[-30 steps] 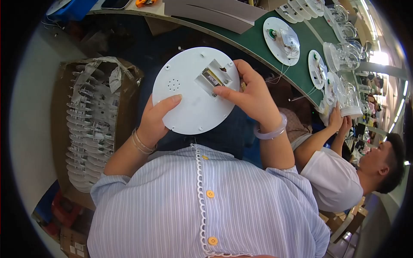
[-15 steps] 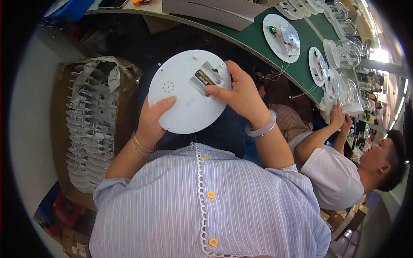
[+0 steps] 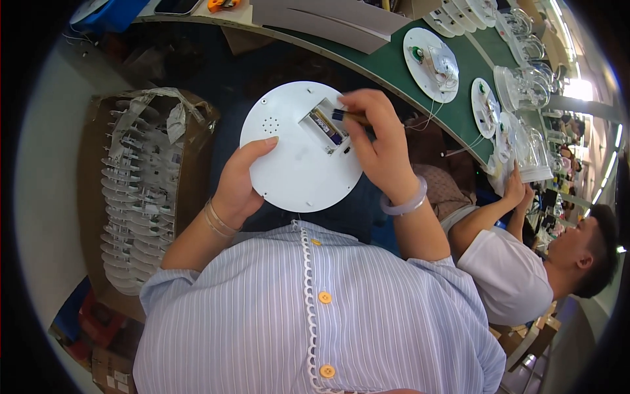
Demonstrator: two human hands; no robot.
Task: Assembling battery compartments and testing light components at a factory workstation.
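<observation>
A white round plastic base (image 3: 295,171) is held in front of my lap, its flat face with small holes and a battery compartment turned up. My left hand (image 3: 239,180) grips the left rim, thumb on the face and fingers behind. One battery (image 3: 325,127) lies in the compartment. My right hand (image 3: 380,141), with a bangle on its wrist, is closed round a second battery (image 3: 356,119), its dark end over the compartment's upper right edge. The fingers partly hide this second battery and are slightly blurred.
At left a cardboard box (image 3: 195,157) holds a stack of white discs (image 3: 131,217). The green bench (image 3: 371,62) curves across the top, bearing round bases with wires (image 3: 430,65), clear domes (image 3: 525,88) and a white carton (image 3: 328,23). A co-worker (image 3: 505,269) sits at right.
My right hand has drawn back from the battery in the compartment and now holds another battery at the edge. The base has shifted slightly right and down.
</observation>
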